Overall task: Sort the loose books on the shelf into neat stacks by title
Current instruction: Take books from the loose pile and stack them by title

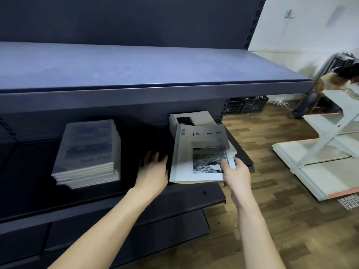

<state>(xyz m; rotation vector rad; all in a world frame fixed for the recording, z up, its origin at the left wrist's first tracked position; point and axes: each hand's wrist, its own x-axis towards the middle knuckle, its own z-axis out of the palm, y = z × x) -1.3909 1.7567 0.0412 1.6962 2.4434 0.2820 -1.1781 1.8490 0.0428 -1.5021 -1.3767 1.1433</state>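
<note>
A neat stack of bluish "One Day" books [88, 152] lies on the dark middle shelf [136, 193] at the left. At the shelf's right end lies a pile of white "Time & Memory" books [189, 120]. My right hand [236, 172] grips the near right corner of a bundle of "Time & Memory" books [196, 152], thumb on the cover, fingers underneath; the bundle is tilted over that pile. My left hand [154, 167] has its fingers straight, reaching into the gap between the two stacks, right beside the bundle's left edge.
A wide blue upper shelf [136, 65] overhangs the working shelf. Lower dark shelves [126, 235] jut out below. White shelving parts [320, 158] lie on the wooden floor at the right. Black crates [246, 104] stand by the wall, and another person [334, 78] bends over at the far right.
</note>
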